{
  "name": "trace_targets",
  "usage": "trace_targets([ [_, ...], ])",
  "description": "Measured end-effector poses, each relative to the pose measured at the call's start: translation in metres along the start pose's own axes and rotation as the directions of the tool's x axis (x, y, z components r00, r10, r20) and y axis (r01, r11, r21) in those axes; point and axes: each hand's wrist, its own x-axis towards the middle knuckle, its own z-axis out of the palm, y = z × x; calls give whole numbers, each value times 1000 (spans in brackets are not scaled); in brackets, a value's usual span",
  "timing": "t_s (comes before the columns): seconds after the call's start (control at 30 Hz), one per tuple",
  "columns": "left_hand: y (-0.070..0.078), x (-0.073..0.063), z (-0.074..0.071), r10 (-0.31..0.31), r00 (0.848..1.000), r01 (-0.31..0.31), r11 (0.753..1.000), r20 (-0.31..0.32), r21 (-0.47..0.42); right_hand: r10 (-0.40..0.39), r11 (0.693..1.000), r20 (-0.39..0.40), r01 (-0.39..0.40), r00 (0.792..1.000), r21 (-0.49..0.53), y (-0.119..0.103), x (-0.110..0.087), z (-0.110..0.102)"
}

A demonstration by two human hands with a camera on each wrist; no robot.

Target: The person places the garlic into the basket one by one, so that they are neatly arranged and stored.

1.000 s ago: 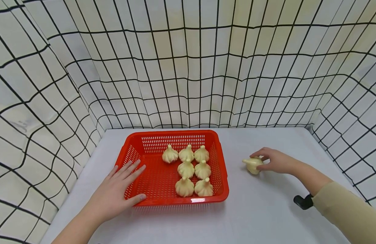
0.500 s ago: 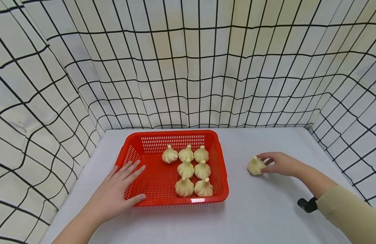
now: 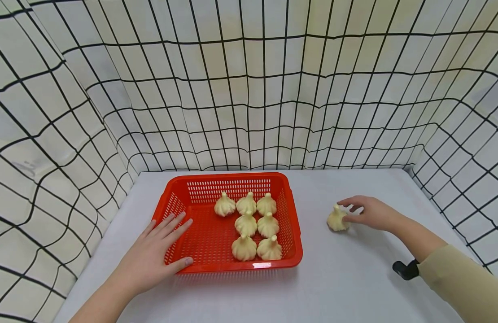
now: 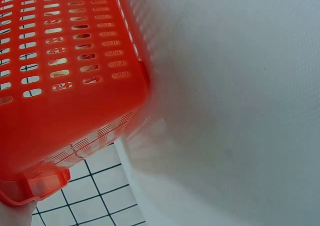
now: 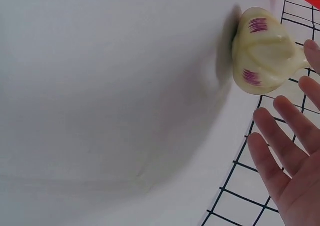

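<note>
In the head view my left hand (image 3: 152,251) lies over the left front corner of a red plastic basket (image 3: 295,229), its fingers spread across the rim. Several garlic bulbs (image 3: 246,224) stand in the basket's right half and along its back. Right of the basket, a single garlic bulb (image 3: 337,219) sits upright on the white surface. My right hand (image 3: 372,213) is beside it, thumb and index fingertips close around its neck. From the right wrist, this garlic bulb (image 5: 262,50) shows purple streaks, and the right hand's fingers (image 5: 272,128) are loosely extended beyond it.
Black netting (image 3: 265,94) over white cloth encloses the back and both sides. White cloth (image 3: 334,282) covers the table. A black device (image 3: 406,270) sits at the right sleeve's cuff.
The single garlic bulb, tilted with its neck leftward a second ago, now stands upright. My right hand's fingers have loosened and risen slightly towards its neck. The left hand stays put.
</note>
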Motion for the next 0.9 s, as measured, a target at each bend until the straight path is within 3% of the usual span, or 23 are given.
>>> trace_targets([
  [0.37,-1,0,0,-4,1000,4,1000,7,10,-6,999,-84,2,996,-53,-12,6,0],
  [0.9,0,1,-1,-24,999,23,1000,32,10,22,992,-122,-37,992,-118,-24,9,7],
])
